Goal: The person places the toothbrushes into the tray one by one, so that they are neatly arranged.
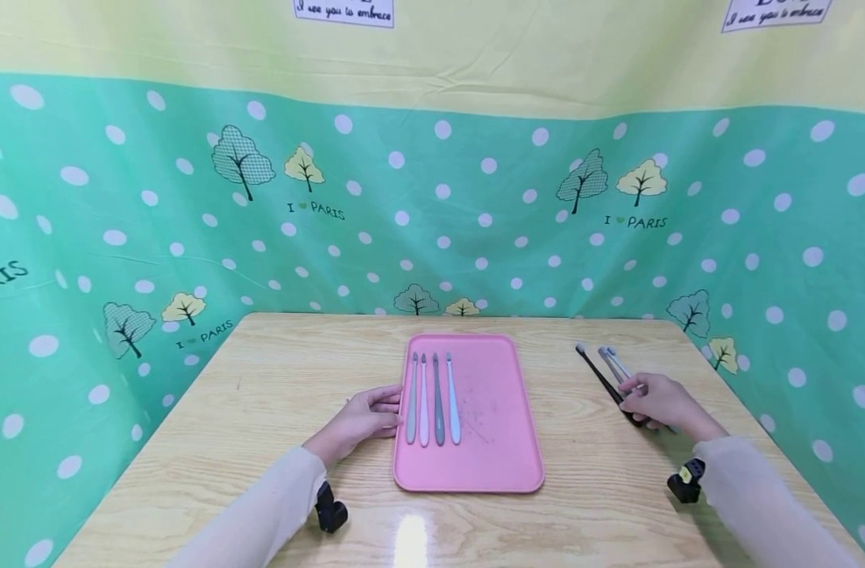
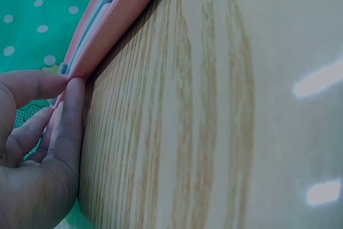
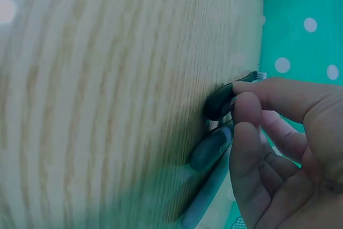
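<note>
Left hand [image 1: 361, 420]: thumb and finger pinching left rim of pink tray [image 1: 499, 465], lying lower centre of head frame; four toothbrushes [image 1: 439, 406] resting on it. Right hand [image 1: 661, 402], right of frame: thumb and finger pinching black toothbrush [image 1: 598, 375]; grey toothbrush [image 3: 211, 151] and pale blue toothbrush [image 3: 206, 199] lying beside.

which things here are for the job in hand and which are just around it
Part of the job:
- pink tray, touched by the left hand
- four toothbrushes lying in it
- black toothbrush, touched by the right hand
- two toothbrushes beside that one

Just around it:
- wooden table
- patterned cloth
- black wrist cameras
</note>
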Motion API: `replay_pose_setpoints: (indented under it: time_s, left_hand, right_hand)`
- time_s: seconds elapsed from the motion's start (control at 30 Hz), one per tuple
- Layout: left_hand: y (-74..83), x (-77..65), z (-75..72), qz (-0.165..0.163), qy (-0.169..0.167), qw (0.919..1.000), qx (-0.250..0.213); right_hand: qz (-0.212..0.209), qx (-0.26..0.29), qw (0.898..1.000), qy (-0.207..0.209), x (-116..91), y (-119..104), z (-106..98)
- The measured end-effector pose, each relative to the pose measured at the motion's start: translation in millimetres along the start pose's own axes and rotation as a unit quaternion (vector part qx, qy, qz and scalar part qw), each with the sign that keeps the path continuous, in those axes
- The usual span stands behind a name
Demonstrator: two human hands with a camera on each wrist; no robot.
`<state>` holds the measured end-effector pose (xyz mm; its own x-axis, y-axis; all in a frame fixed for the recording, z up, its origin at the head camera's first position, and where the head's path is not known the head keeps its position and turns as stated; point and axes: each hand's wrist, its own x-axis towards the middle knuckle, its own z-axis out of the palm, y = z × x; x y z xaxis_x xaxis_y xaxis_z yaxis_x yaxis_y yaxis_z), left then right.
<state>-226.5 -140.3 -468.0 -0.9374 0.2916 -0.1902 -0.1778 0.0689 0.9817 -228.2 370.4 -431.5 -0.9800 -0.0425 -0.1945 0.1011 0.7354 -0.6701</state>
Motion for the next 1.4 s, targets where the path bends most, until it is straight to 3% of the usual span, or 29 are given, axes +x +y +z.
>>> replay_pose_setpoints:
  time_s: [0.67,1.1,1.4]
  left_hand:
    - [0.7,-0.2,0.2,-0.004,0.006,1.0000,0.003]
    - [0.2,-0.4,0.4,-0.002,0.004,1.0000,0.001]
    - [-0.2,0.1,-0.9,-0.003,0.003,1.0000,0.000]
  right_hand:
    - [0.022,0.000,1.000,0.000,3,0,10]
    - [0.012,-0.011,1.000,-0.008,-1,-5,12]
    - [0.001,0.012,1.000,-0.020,-2,-16,14]
